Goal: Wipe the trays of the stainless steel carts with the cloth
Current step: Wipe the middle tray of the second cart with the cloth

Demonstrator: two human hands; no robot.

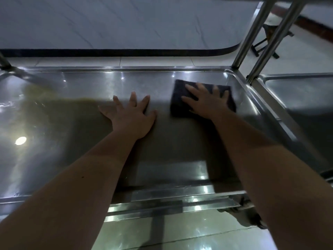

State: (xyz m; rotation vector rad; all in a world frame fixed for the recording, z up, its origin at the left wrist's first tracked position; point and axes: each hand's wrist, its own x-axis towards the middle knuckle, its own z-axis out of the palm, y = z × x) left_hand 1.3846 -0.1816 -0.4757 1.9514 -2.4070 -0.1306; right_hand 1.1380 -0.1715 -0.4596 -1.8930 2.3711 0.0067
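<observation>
The right hand (207,103) is covering the middle of the dark cloth (178,98), whose left edge is showing blurred. The tray (90,83) is running off the left edge, the neighbouring tray (302,92) off the right. Two upright posts (251,31), cut off at the top, are hiding part of a dark folding frame (267,32) on the far floor, too small to identify. The right forearm is hiding part of a near wheel (252,219).

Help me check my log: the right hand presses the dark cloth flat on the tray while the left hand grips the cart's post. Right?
Not quite. In the head view the left hand grips nothing: it lies flat, fingers spread, on the bare tray. The right hand does press the dark cloth flat on it.
</observation>
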